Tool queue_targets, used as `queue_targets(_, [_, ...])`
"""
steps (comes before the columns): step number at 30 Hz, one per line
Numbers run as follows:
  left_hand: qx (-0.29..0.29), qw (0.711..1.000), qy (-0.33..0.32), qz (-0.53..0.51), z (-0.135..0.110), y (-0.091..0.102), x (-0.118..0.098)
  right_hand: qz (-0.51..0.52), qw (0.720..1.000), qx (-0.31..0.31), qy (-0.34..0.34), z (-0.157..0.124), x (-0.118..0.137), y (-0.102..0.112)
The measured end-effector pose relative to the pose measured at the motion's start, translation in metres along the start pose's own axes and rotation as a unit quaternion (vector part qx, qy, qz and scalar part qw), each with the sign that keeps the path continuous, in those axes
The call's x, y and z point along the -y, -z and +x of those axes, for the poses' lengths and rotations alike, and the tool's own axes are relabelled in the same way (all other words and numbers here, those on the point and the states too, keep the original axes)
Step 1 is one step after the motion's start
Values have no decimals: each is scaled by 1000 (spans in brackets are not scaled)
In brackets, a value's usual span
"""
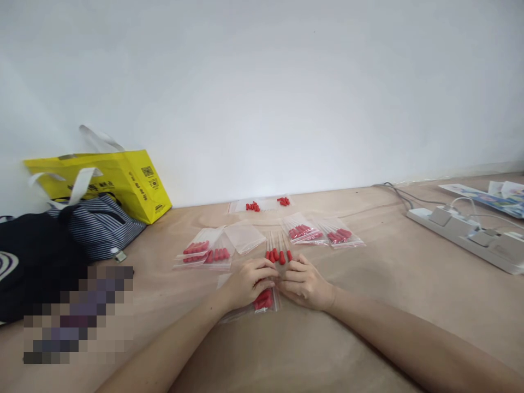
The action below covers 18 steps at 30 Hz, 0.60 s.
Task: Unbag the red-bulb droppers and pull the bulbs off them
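Observation:
My left hand (250, 283) and my right hand (305, 284) meet low over the table, fingers curled in and tips nearly touching. What lies between the fingertips is hidden or too small to name. Just beyond them, several thin pointed tools with red handles (281, 257) lie loose, shafts pointing away from me. Partly under my left hand rests a clear zip bag (245, 312) with red handles in it. An apparently empty clear bag (244, 238) lies farther out.
Filled zip bags (204, 263) lie to the left, others (346, 244) to the right. More red-handled pieces (252, 207) sit on plastic by the wall. A yellow bag (135, 185), striped pouch (106, 229) and black bag (36, 262) stand left; a power strip (462, 240) lies right.

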<state>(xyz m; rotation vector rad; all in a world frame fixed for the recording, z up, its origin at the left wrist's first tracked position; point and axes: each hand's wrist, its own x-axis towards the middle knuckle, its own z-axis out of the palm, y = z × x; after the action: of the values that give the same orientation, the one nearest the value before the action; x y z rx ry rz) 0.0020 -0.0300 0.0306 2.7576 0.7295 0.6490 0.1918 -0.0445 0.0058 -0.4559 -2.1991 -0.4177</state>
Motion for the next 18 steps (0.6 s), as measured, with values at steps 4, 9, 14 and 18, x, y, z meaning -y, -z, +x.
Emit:
queue_targets(4, [2, 1000, -1, -3, 0, 0, 0, -11, 1000, -16, 6, 1, 0, 0])
queue_targets(9, [16, 1000, 13, 0, 1, 2, -3, -28, 999, -15, 17, 1, 0, -2])
queue_targets(14, [30, 999, 31, 10, 3, 3, -7, -32, 999, -8, 18, 1, 0, -1])
queue_targets(18, [36, 998, 45, 19, 2, 2, -9, -27, 1000, -5, 15, 2, 0, 0])
